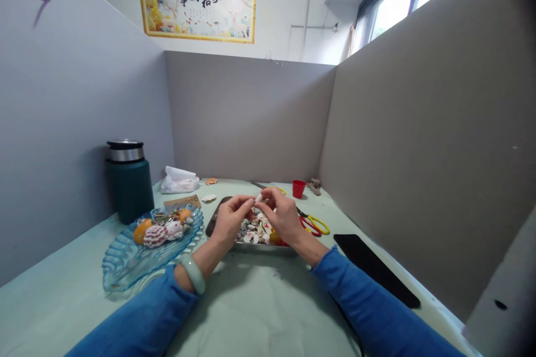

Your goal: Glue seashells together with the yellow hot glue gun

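Observation:
Over a metal tray [259, 248], my left hand [231, 216] and my right hand [283, 215] meet fingertip to fingertip. A small white piece [258, 198] is pinched between them, perhaps a bit of shell; its kind is too small to tell. Beneath the hands, many small shells [253, 232] lie in the tray, mostly white and grey. A yellow item [275, 237] shows in the tray under my right hand, partly hidden by it. Both hands are closed at the fingertips.
Left stands a blue glass dish [125, 270] of larger shells, with a dark green bottle [129, 189] behind. Scissors [316, 226], a red cup [298, 189] and a black flat slab [374, 268] are on the right. Tissues [180, 181] lie at the back left. Grey partitions [251, 117] enclose the table.

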Motion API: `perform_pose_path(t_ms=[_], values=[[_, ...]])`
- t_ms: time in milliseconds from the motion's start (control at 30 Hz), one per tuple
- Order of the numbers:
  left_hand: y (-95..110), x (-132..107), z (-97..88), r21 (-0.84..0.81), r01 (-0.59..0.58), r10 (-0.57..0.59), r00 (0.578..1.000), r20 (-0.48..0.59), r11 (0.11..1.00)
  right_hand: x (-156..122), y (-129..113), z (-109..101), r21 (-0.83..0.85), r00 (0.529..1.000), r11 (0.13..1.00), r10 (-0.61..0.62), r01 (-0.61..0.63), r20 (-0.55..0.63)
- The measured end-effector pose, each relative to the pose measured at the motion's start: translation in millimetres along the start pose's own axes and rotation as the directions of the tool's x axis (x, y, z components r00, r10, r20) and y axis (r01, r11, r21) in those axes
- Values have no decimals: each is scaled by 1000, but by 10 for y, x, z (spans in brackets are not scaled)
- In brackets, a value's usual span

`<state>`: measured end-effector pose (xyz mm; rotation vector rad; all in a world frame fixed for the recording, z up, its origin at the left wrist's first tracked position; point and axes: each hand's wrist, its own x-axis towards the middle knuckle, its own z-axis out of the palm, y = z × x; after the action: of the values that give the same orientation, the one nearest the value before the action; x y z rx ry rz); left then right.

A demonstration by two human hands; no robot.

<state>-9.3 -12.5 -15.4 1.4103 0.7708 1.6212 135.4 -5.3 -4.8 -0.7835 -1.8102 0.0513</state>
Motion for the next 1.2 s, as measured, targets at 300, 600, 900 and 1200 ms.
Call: perform_pose_path(t_ms=[300,600,900,1200], values=[[84,-3,-1,82,-44,46,999,-14,996,-2,-53,-7,-12,998,998,-57,57,3],[98,29,-32,172,-74,78,997,-14,982,-18,-38,-9,-20,996,996,-81,82,33],[60,48,-44,169,-75,76,997,-3,983,-28,-13,8,-26,996,996,-80,81,26],[66,55,-57,87,-8,6,1000,22,996,-24,-26,5,-10,998,998,-61,61,2]])
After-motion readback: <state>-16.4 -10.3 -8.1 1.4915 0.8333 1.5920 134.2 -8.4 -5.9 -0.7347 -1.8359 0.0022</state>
